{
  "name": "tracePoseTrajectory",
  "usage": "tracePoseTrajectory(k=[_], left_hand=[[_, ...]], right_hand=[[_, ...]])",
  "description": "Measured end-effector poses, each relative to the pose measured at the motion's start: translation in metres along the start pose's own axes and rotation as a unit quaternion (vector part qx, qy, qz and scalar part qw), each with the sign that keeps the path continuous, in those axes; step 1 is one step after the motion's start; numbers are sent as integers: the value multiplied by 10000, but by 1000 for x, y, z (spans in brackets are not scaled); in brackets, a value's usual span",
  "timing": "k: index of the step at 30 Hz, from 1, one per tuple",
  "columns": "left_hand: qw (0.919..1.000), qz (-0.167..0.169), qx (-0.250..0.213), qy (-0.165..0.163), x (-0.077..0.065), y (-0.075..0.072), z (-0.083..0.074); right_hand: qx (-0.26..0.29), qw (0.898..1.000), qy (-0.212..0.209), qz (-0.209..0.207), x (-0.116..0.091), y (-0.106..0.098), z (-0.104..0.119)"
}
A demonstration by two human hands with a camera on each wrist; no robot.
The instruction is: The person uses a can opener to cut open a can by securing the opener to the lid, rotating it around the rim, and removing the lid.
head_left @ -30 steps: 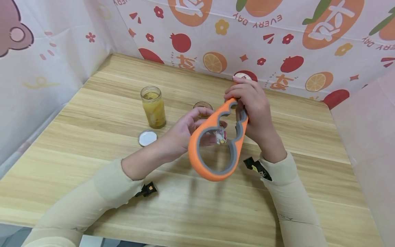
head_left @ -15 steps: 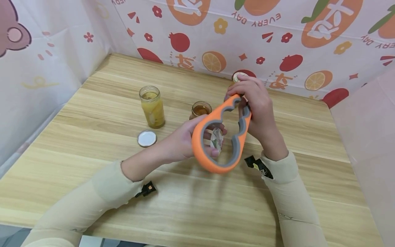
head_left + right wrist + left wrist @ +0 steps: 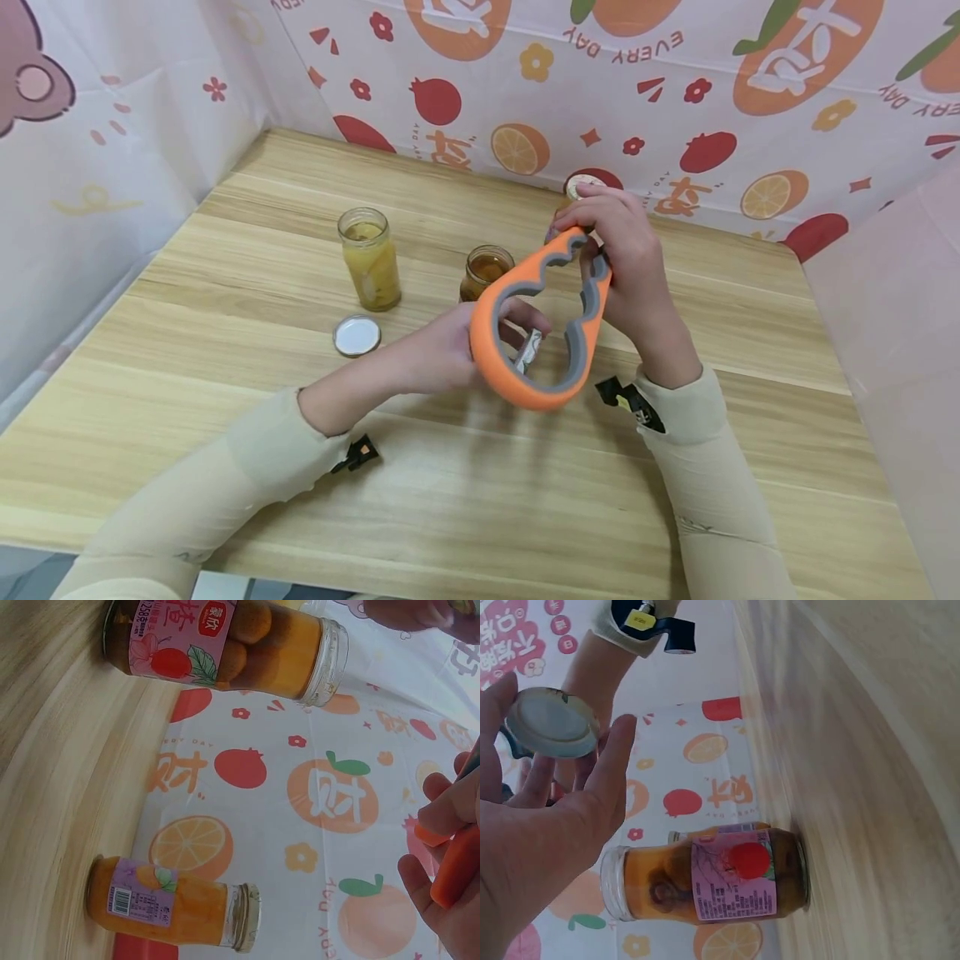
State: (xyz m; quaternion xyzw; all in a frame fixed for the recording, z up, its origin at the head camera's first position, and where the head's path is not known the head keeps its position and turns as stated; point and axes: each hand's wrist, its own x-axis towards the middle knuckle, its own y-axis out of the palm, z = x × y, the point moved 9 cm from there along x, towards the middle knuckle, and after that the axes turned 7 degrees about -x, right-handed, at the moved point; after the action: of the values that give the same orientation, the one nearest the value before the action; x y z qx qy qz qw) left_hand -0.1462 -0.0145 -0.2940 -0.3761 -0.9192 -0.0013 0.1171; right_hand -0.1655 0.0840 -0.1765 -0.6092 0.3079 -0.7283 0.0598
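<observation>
My left hand (image 3: 442, 348) pinches a jar lid (image 3: 551, 724) between thumb and fingers. In the head view the lid appears nearly edge-on; its pale inner side shows in the left wrist view. My right hand (image 3: 628, 262) grips the narrow end of an orange jar opener (image 3: 487, 337) with a grey scalloped inner edge. The opener's wide loop overlaps the left fingers in the head view. Just beyond the left hand stands a lidless jar (image 3: 487, 272) of dark round fruit in amber liquid, with a pink label (image 3: 735, 876).
A lidless jar of yellow fruit (image 3: 375, 271) stands at the left, with a white-lined lid (image 3: 357, 335) lying in front of it. Behind the right hand is a lidded jar (image 3: 176, 900) of orange fruit. Printed curtains (image 3: 480, 92) border the wooden table (image 3: 450, 500).
The left hand has drawn back from the dark-fruit jar, uncovering its mouth, and turned the lid edge-on. The right hand has shifted the opener slightly up and right.
</observation>
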Motion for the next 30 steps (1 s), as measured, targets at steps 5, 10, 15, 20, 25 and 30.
tracePoseTrajectory(k=[5, 10, 15, 20, 25, 30], left_hand=[[9965, 261, 765, -231, -1, 0, 12], [9941, 393, 926, -411, -3, 0, 20], [9919, 523, 982, -614, -5, 1, 24], [9872, 570, 1194, -885, -7, -1, 33], [9787, 530, 1866, -679, -6, -5, 34], [9696, 538, 2290, -666, -6, -7, 36]], right_hand=[[-24, 10000, 17, 52, -1, 1, -2], [-48, 9999, 59, 96, -3, 2, -4], [8, 9998, 142, 104, -4, 2, -5], [90, 9998, 181, 48, -3, 1, -5], [119, 9998, 183, -5, -3, 1, -5], [129, 9997, 195, 10, -3, 0, -5]])
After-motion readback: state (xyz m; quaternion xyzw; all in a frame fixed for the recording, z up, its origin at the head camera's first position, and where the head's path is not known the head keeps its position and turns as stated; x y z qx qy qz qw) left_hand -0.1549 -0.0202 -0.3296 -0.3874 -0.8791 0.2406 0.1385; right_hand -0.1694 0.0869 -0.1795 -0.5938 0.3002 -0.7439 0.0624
